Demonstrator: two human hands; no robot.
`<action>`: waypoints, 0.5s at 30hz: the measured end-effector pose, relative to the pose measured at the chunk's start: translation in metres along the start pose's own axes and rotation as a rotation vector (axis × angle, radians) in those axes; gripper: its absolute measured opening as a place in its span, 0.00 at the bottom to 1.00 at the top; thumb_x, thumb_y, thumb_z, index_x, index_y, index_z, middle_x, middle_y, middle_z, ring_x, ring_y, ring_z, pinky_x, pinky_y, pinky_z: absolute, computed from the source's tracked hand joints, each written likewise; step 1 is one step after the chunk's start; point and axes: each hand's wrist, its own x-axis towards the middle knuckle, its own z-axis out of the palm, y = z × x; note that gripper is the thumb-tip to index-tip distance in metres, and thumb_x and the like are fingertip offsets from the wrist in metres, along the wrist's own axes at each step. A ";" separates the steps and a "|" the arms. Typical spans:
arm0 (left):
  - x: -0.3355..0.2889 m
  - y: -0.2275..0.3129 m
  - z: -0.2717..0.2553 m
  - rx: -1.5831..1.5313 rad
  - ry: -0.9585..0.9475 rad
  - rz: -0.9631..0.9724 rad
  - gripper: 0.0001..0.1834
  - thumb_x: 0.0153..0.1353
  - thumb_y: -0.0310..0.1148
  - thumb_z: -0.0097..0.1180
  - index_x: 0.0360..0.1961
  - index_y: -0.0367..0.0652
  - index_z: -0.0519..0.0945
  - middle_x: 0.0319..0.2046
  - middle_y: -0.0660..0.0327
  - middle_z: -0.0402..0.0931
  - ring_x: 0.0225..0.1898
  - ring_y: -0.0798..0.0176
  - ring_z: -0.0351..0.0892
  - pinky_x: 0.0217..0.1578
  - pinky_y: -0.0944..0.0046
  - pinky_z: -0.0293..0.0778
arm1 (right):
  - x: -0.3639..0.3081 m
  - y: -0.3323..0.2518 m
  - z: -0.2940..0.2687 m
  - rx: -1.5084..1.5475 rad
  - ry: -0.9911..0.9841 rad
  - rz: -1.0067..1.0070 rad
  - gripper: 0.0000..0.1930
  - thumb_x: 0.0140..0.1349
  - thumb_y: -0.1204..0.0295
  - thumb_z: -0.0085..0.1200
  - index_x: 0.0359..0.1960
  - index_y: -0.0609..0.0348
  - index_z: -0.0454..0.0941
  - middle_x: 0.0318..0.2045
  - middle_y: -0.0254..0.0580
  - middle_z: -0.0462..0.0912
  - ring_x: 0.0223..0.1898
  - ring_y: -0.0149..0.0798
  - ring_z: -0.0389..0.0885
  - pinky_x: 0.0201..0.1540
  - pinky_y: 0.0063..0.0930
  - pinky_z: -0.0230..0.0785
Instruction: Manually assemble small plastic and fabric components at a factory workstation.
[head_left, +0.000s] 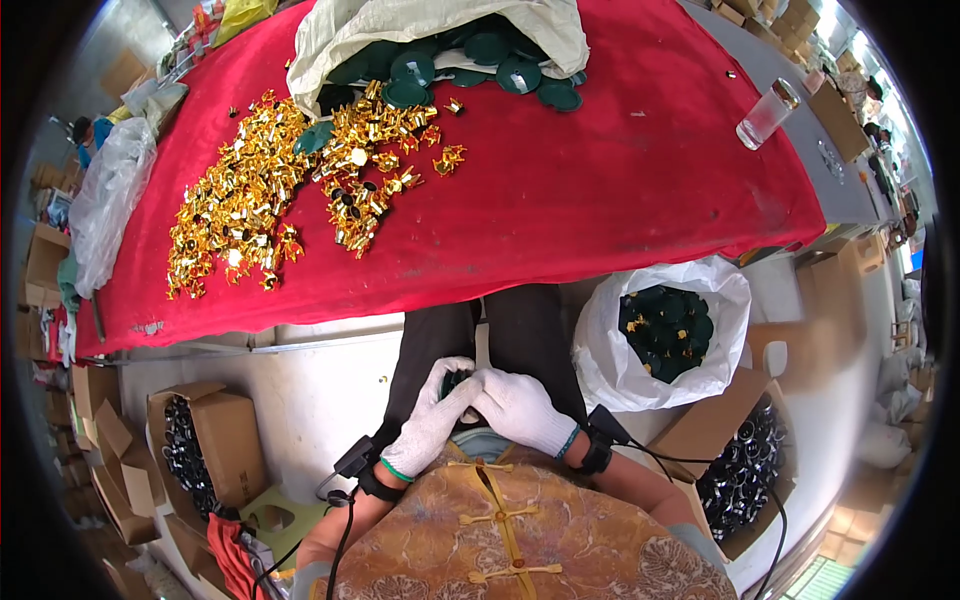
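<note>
Both my hands wear white knit gloves and meet over my lap. My left hand (430,425) curls around a small dark green piece (454,381), which looks like one of the dark green discs; most of it is hidden by the fingers. My right hand (520,408) is closed, its fingertips pressed against the left hand; whatever they pinch is covered. Beyond my knees, on the red cloth (600,180), lie heaps of shiny gold pronged pieces (240,200). Behind them, dark green discs (487,48) spill from a pale woven sack (440,18).
Right of my legs stands a white bag (605,350) with green discs and gold bits inside. Open cartons of black and silver parts flank me, one left (230,445), one right (700,425). A clear glass tumbler (768,115) lies near the table's right edge. Cables trail from my wrists.
</note>
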 end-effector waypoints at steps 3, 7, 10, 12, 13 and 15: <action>0.001 0.003 0.002 -0.053 0.008 -0.066 0.14 0.77 0.33 0.56 0.60 0.43 0.75 0.46 0.66 0.74 0.46 0.75 0.74 0.48 0.70 0.74 | 0.001 0.000 -0.001 0.035 -0.002 0.011 0.18 0.77 0.54 0.48 0.43 0.57 0.78 0.36 0.55 0.85 0.36 0.59 0.87 0.39 0.54 0.79; 0.008 0.011 0.003 -0.122 0.036 -0.024 0.13 0.78 0.33 0.54 0.60 0.44 0.75 0.47 0.66 0.75 0.47 0.74 0.75 0.50 0.69 0.73 | 0.008 -0.016 -0.017 -0.019 0.020 -0.005 0.18 0.73 0.55 0.55 0.48 0.59 0.76 0.37 0.54 0.84 0.36 0.58 0.87 0.38 0.52 0.79; 0.018 0.022 -0.001 -0.141 0.029 0.073 0.14 0.81 0.36 0.49 0.60 0.43 0.76 0.49 0.62 0.77 0.48 0.69 0.78 0.50 0.67 0.75 | 0.016 -0.035 -0.034 -0.213 0.068 -0.135 0.22 0.69 0.57 0.61 0.51 0.62 0.73 0.35 0.52 0.83 0.34 0.54 0.87 0.38 0.49 0.79; 0.022 0.029 -0.009 -0.260 0.024 -0.011 0.15 0.82 0.38 0.48 0.60 0.42 0.76 0.49 0.61 0.77 0.49 0.67 0.79 0.50 0.65 0.76 | 0.021 -0.031 -0.037 -0.271 0.066 -0.178 0.23 0.66 0.57 0.64 0.53 0.60 0.74 0.34 0.50 0.81 0.34 0.52 0.86 0.36 0.46 0.79; 0.024 0.029 -0.018 -0.423 -0.067 -0.157 0.16 0.82 0.39 0.48 0.60 0.42 0.76 0.49 0.60 0.77 0.49 0.66 0.79 0.49 0.64 0.77 | 0.023 -0.029 -0.038 -0.331 0.068 -0.226 0.25 0.63 0.57 0.67 0.54 0.59 0.74 0.33 0.49 0.80 0.34 0.50 0.85 0.35 0.43 0.78; 0.025 0.029 -0.021 -0.590 -0.157 -0.313 0.17 0.82 0.40 0.47 0.61 0.42 0.76 0.50 0.60 0.78 0.49 0.65 0.79 0.48 0.62 0.78 | 0.023 -0.023 -0.033 -0.335 0.013 -0.231 0.25 0.62 0.57 0.67 0.53 0.59 0.75 0.32 0.47 0.80 0.33 0.49 0.85 0.33 0.41 0.78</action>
